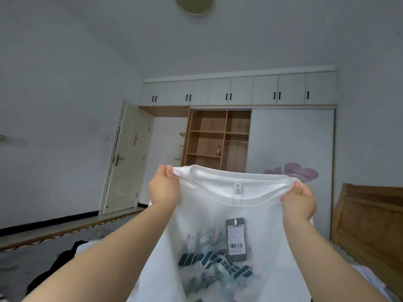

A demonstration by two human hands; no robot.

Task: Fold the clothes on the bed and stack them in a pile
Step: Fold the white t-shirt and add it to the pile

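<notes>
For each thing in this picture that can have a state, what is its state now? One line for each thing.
white T-shirt: unfolded, held up by its shoulders, hang tag still attached.
left hand: grips the shirt's left shoulder.
right hand: grips the shirt's right shoulder.
dark garment: lying unfolded on the bed.
room door: shut.
wardrobe sliding door: slid aside, shelves exposed.
upper cabinet doors: shut.
</notes>
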